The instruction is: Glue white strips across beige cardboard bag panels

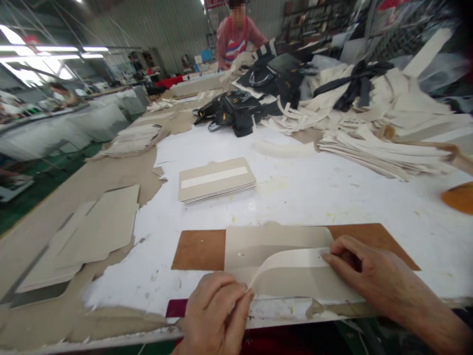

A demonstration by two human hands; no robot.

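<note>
A beige card piece (258,244) lies on a brown board (199,249) at the table's near edge. A white strip (291,259) runs across the piece and curls up at its left end. My left hand (216,315) pinches that raised left end between thumb and fingers. My right hand (373,276) presses fingertips down on the strip's right part, fingers bent and together.
A stack of beige pieces with a white strip (216,179) sits mid-table. Flat grey cards (99,227) lie left. Black bags (236,111) and heaps of white strips (377,138) fill the far right. Another person (236,34) works at the far end.
</note>
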